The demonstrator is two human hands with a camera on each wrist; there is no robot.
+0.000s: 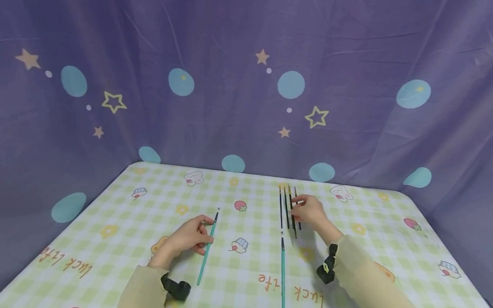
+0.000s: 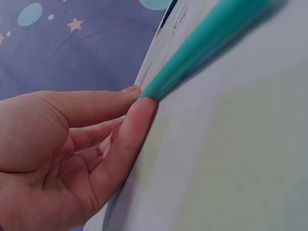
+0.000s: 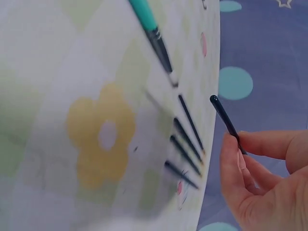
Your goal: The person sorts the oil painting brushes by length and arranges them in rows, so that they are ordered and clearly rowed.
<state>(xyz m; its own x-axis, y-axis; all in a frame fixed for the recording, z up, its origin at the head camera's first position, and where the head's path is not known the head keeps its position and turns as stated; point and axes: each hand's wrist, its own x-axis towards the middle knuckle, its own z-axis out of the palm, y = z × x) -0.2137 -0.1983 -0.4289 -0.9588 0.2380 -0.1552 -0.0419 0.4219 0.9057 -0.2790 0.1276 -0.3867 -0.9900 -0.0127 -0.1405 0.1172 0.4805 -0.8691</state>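
Note:
My left hand (image 1: 188, 236) pinches a teal-handled paintbrush (image 1: 204, 262) between thumb and fingers. Its dark ferrule and small tip point away from me, and in the left wrist view the teal handle (image 2: 192, 53) lies at or just above the cloth. At the right, my right hand (image 1: 309, 210) holds a thin black paintbrush (image 3: 223, 114) between thumb and fingertips, raised off the table. Several other black brushes (image 1: 281, 209) lie roughly side by side beneath and left of that hand. A second teal-handled paintbrush (image 1: 283, 277) lies nearer me, its tip towards the black ones.
The table wears a green-and-white checked cloth (image 1: 146, 234) printed with flowers, strawberries and cupcakes. Behind it hangs a purple curtain (image 1: 231, 112) with stars and blue ovals. A black wrist camera (image 1: 176, 288) sits on the left wrist, another (image 1: 327, 265) on the right.

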